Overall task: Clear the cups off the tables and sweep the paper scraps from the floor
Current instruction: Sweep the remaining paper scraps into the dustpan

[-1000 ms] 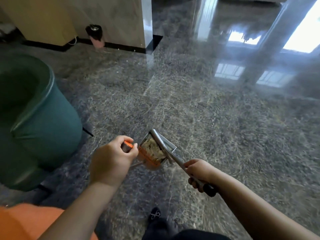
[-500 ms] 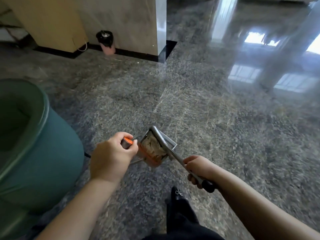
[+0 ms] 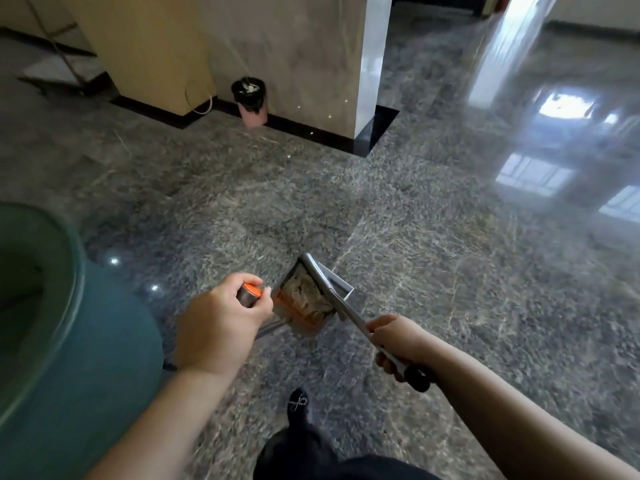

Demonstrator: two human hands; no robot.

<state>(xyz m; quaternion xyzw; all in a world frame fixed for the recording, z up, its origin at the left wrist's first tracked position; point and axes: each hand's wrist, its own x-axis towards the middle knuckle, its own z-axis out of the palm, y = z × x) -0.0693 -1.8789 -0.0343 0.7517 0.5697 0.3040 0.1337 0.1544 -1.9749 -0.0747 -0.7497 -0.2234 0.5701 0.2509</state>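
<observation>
— Where are the paper scraps?
— In the dustpan (image 3: pixel 313 296), a boxy metal pan with an orange front lip, held just above the floor (image 3: pixel 433 258). The paper scraps (image 3: pixel 306 294) are a crumpled, pale brown heap inside it.
— And the hands?
— The right hand (image 3: pixel 398 344) is clenched round the pan's long, smooth steel handle, near its black end cap. The left hand (image 3: pixel 218 323) grasps a round grey handle (image 3: pixel 250 295) with an orange tip, just beside the pan; I can't tell what tool it belongs to.
— Around that?
— Polished grey stone, veined and glossy with window reflections. A rounded teal chair (image 3: pixel 69 341) at the left edge, and a small pink bin (image 3: pixel 251 102) with a black liner against the marble pillar (image 3: pixel 311 64).
</observation>
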